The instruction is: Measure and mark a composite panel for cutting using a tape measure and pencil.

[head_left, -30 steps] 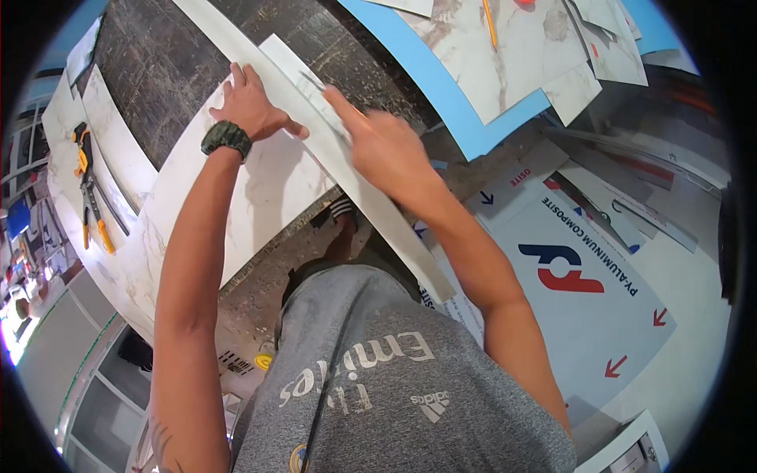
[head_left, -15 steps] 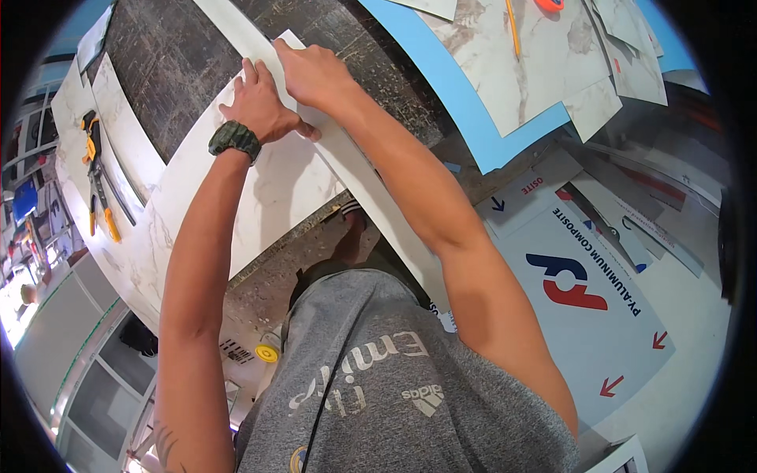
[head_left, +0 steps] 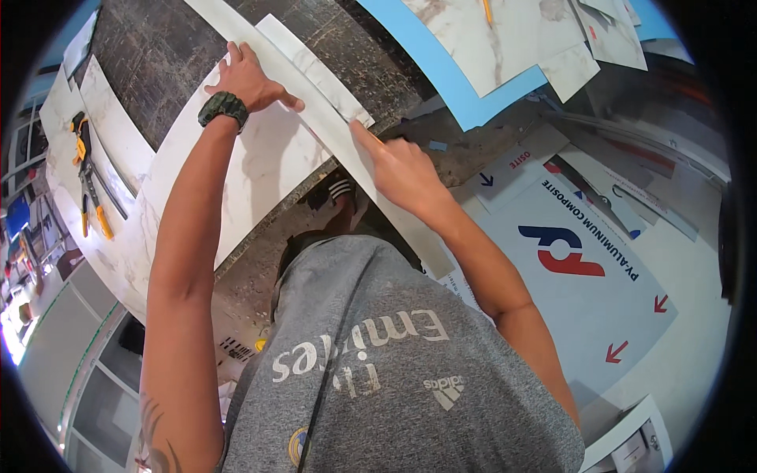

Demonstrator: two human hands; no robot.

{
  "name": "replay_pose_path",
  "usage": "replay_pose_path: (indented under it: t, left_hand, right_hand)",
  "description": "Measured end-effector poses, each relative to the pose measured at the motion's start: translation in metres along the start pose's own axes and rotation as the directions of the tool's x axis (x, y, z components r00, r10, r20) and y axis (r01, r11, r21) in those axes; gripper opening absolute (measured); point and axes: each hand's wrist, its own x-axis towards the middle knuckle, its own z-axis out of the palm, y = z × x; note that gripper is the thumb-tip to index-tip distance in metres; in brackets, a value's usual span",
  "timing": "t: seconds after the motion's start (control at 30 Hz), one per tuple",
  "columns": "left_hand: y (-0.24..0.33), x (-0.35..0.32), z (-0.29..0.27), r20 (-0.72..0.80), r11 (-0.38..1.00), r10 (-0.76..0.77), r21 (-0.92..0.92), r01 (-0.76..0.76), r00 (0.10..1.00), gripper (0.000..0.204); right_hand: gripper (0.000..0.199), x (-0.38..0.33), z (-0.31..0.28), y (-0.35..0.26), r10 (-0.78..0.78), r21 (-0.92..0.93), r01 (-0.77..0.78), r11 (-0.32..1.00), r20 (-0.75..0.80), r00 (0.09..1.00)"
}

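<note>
My left hand (head_left: 246, 83), with a dark green watch above it, lies with fingers spread on a long white strip (head_left: 335, 130) and the white marbled sheet (head_left: 268, 169) beside it. The strip runs diagonally across the sheet and past the table's near edge. My right hand (head_left: 402, 175) is closed at the strip's right side, index finger stretched along its edge. A bit of orange shows by the fingers, but what they hold is mostly hidden. A narrow marbled piece (head_left: 315, 63) projects from beneath the strip's right edge, ending near my right fingertip.
Yellow-and-black hand tools (head_left: 91, 181) lie on the marbled sheet at the left. Dark, scuffed tabletop (head_left: 165, 63) shows farther back. At right are a blue sheet (head_left: 473, 102), marbled offcuts (head_left: 568, 75), an orange pencil (head_left: 487, 12) and a large printed grey panel (head_left: 583, 315).
My right hand has drawn back toward me along the strip from its far part. My left hand stays spread on the strip and sheet. The whole view has shifted slightly.
</note>
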Motion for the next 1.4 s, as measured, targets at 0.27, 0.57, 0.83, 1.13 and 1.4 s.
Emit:
replay_pose_path:
  t: [0.27,0.57,0.83,1.13,1.4]
  left_hand:
    - [0.006,-0.007,-0.017,0.078,0.999,-0.035,-0.01,0.036,0.996,0.14]
    - [0.011,-0.006,-0.018,0.068,1.0,-0.029,-0.005,0.029,0.997,0.14]
    - [0.005,-0.004,-0.014,0.117,0.996,-0.068,-0.054,0.074,0.991,0.145]
    - [0.004,-0.006,-0.014,0.138,0.994,-0.091,-0.04,0.098,0.986,0.149]
    - [-0.001,-0.009,-0.006,0.062,0.996,-0.076,-0.045,0.079,0.995,0.147]
  right_hand:
    - [0.065,-0.073,-0.012,0.012,0.129,-0.09,-0.128,0.988,0.01,0.992]
    - [0.057,0.109,-0.027,-0.039,-0.21,-0.02,0.214,0.977,-0.314,0.926]
    - [0.049,0.216,-0.022,-0.079,-0.167,0.061,0.188,0.98,-0.256,0.952]
    - [0.051,0.198,-0.015,-0.072,-0.167,0.022,0.174,0.985,-0.179,0.97]
    - [0.056,0.122,-0.018,-0.051,-0.107,-0.014,0.106,0.994,-0.109,0.988]
